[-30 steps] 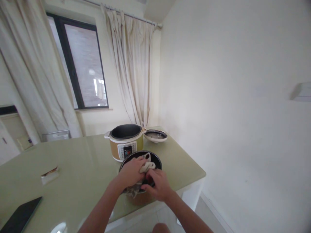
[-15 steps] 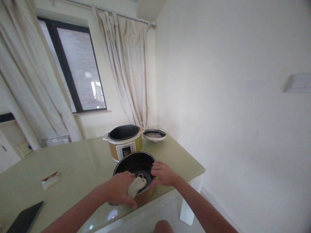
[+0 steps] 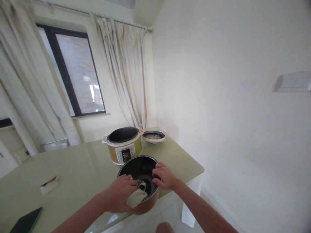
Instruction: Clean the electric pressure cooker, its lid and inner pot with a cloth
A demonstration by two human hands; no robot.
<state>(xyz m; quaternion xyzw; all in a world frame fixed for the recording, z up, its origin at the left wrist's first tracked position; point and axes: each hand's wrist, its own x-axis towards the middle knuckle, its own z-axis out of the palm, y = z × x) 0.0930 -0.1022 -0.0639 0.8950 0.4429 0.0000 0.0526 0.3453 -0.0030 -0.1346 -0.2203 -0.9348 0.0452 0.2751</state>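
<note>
A round inner pot (image 3: 148,205), dark inside and coppery outside, is at the near edge of the table, tilted towards me. My left hand (image 3: 120,193) is closed on a whitish cloth (image 3: 136,197) at the pot's near-left rim, and part of the cloth hangs inside. Fingers of my right hand (image 3: 164,175) wrap over the right rim, gripping the pot. Just behind it stands the electric cooker (image 3: 125,147), with a white rim and a front control panel. Its round lid (image 3: 153,136) lies underside up to the right.
On the left of the pale green table (image 3: 85,171) lie a small white packet (image 3: 49,185) and a dark flat tablet-like object (image 3: 26,220). A white wall (image 3: 218,113) runs along the right. Behind are a curtain (image 3: 128,71) and a window (image 3: 77,71).
The pot has shifted slightly to the right and shows more of its outer side. My left hand has bunched the cloth more at the rim. My right hand keeps to the right rim.
</note>
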